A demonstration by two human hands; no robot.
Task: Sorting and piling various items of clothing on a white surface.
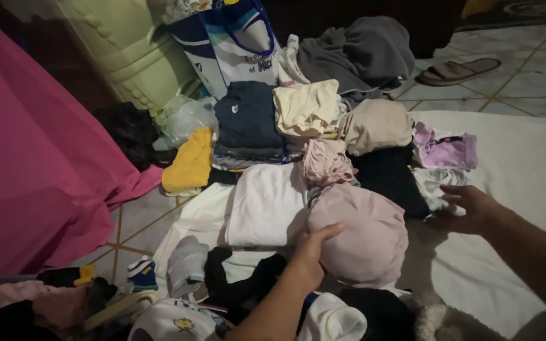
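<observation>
Pink folded garment [364,237] against left grip [311,249]

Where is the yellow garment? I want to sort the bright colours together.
In the head view, the folded yellow garment lies left of centre on the floor, beside the navy folded stack and below the clear plastic bag.

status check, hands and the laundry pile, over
Left hand flat against pale pink folded garment. Right hand open, touching patterned white cloth beside black garment. Folded stacks crowd all round.
</observation>
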